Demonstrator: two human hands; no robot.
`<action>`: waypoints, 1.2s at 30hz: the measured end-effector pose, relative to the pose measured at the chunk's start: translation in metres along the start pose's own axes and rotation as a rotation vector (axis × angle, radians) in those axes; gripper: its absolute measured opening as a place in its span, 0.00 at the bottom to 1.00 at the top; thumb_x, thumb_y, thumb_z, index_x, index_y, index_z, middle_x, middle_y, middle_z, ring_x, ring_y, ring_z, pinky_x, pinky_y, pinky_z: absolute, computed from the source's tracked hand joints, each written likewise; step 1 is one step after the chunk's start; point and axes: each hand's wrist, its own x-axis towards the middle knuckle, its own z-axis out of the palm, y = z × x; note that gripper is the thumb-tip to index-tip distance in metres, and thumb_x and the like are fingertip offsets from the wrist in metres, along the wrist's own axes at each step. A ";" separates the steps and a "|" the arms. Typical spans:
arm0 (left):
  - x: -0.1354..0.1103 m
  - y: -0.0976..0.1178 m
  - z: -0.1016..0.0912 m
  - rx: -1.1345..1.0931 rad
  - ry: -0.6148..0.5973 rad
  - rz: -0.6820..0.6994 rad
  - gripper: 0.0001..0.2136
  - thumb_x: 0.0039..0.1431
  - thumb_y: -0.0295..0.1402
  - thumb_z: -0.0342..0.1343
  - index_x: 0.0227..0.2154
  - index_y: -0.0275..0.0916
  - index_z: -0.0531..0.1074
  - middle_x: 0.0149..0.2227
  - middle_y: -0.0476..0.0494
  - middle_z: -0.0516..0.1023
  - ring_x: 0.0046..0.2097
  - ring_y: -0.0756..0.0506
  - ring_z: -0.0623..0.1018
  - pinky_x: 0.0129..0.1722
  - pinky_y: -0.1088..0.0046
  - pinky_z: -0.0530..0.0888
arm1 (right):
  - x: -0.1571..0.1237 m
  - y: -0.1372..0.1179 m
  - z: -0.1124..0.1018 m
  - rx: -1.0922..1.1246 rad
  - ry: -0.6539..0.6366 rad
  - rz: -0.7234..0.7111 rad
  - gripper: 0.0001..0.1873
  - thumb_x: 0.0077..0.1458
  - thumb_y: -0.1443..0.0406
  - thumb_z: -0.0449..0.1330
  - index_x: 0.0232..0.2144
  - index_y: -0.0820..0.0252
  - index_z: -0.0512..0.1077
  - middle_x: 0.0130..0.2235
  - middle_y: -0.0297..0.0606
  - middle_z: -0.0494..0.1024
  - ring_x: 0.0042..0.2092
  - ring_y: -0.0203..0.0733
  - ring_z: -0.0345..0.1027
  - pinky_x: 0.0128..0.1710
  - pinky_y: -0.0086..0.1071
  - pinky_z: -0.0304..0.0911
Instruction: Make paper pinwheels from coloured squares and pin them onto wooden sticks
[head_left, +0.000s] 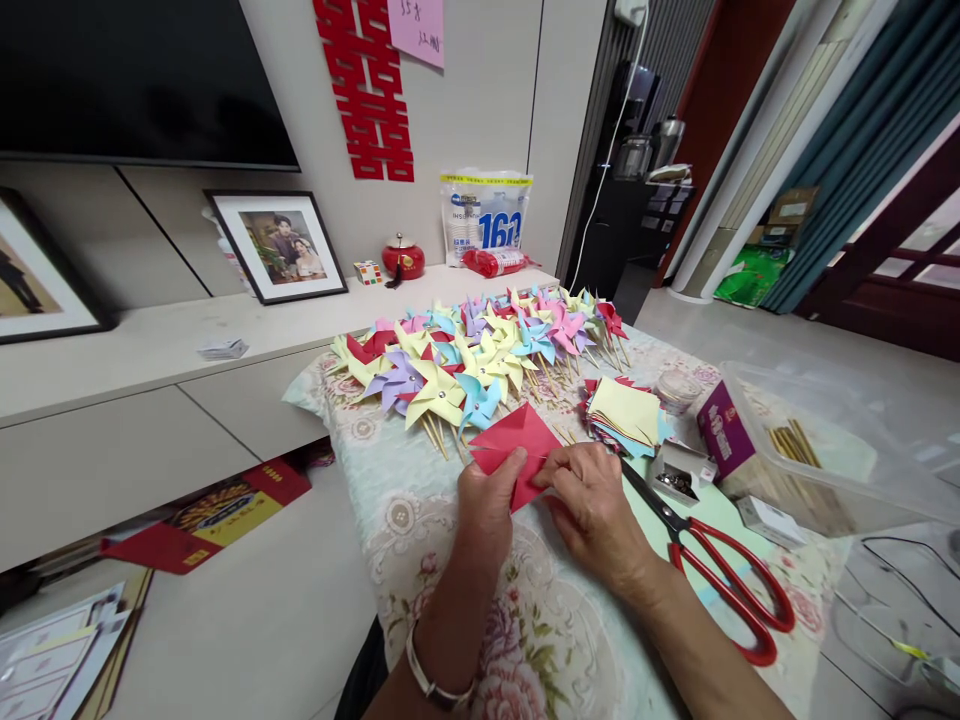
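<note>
Right hand (592, 500) at red paper (521, 431) edge

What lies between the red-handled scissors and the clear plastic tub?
The head view shows a small open box of metal pieces, a white carton and part of a pale green sheet.

The paper (523, 428) you hold looks smooth and matt; so do the paper pinwheels (487, 358) beyond, on wooden sticks (435, 437). To your right, the scissors (679, 523) pair dark metal blades (646, 490) with glossy plastic handles (780, 603), near a clear, shiny plastic box (885, 480). Your bracelet (421, 672) is smooth metal, the tablecloth (409, 560) matt fabric.
</note>
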 end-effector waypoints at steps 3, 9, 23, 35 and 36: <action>-0.001 0.000 0.000 0.016 -0.022 -0.013 0.10 0.41 0.31 0.71 0.28 0.34 0.79 0.28 0.46 0.83 0.28 0.46 0.79 0.34 0.70 0.76 | 0.000 -0.002 0.000 -0.050 -0.017 0.003 0.09 0.58 0.75 0.57 0.37 0.59 0.72 0.40 0.41 0.75 0.43 0.48 0.61 0.39 0.40 0.50; -0.001 -0.003 -0.001 0.045 -0.078 -0.026 0.09 0.42 0.34 0.69 0.26 0.34 0.78 0.25 0.47 0.81 0.26 0.48 0.76 0.28 0.72 0.73 | 0.000 0.000 0.002 0.038 0.015 0.103 0.07 0.64 0.65 0.59 0.33 0.57 0.75 0.34 0.38 0.74 0.41 0.46 0.62 0.41 0.41 0.50; 0.000 -0.010 -0.005 0.213 -0.085 -0.026 0.06 0.49 0.35 0.62 0.23 0.38 0.76 0.22 0.48 0.77 0.23 0.48 0.73 0.25 0.73 0.72 | 0.000 0.009 0.007 0.288 0.009 0.437 0.12 0.60 0.62 0.58 0.24 0.56 0.73 0.28 0.35 0.77 0.36 0.44 0.67 0.39 0.37 0.57; -0.005 -0.009 -0.003 0.284 -0.102 -0.007 0.07 0.50 0.36 0.61 0.24 0.38 0.76 0.21 0.48 0.78 0.24 0.47 0.75 0.26 0.73 0.73 | 0.001 0.010 0.010 0.372 0.007 0.582 0.09 0.51 0.64 0.55 0.21 0.57 0.69 0.26 0.35 0.74 0.33 0.44 0.66 0.35 0.35 0.57; -0.005 -0.009 -0.003 0.285 -0.101 -0.005 0.07 0.50 0.36 0.61 0.24 0.38 0.77 0.21 0.48 0.78 0.24 0.47 0.75 0.25 0.73 0.73 | 0.001 0.011 0.010 0.380 0.007 0.589 0.09 0.51 0.64 0.55 0.21 0.57 0.69 0.26 0.35 0.74 0.33 0.43 0.66 0.35 0.35 0.57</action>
